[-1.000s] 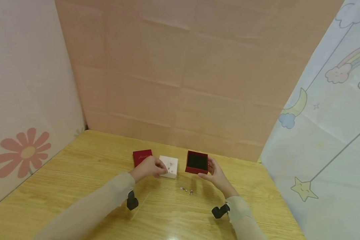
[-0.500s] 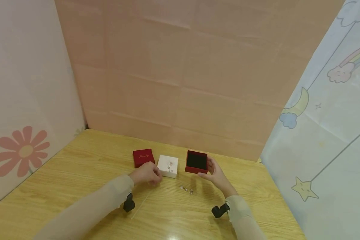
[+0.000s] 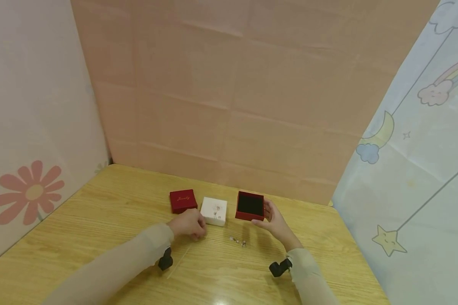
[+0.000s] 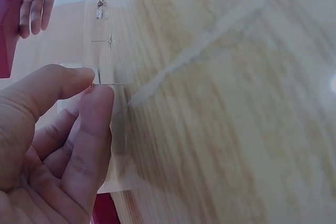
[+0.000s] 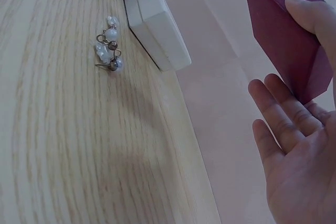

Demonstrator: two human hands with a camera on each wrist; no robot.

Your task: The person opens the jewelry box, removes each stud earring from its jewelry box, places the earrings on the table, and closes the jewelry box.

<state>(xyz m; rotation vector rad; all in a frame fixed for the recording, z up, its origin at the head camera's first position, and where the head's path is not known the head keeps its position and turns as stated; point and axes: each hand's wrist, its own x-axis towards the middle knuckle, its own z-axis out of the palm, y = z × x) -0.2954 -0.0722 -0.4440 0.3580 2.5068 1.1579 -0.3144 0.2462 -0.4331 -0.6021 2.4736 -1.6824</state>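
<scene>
My left hand [image 3: 190, 223] is low over the table in front of the white box. In the left wrist view its thumb and forefinger pinch a small earring [image 4: 113, 83]; only a thin metal post shows, the rest being hidden by the fingertips. My right hand [image 3: 273, 221] holds a red jewelry box base [image 3: 250, 205] with a black lining, thumb on one side and fingers behind. This base is raised and tilted, its dark inside facing me. Between the hands lies a pearl drop earring [image 5: 111, 44] on the wood.
A red lid [image 3: 183, 201] with gold lettering lies behind my left hand. Beside it stands a white box [image 3: 214, 210] with a flower print. A second thin-posted piece [image 4: 109, 41] shows near the pearls. A peach backdrop [image 3: 229, 106] rises behind the table [image 3: 137, 190].
My left hand has drawn back from the white box's top, toward me, and lowered to the table in front. The right hand and the red box base have stayed put.
</scene>
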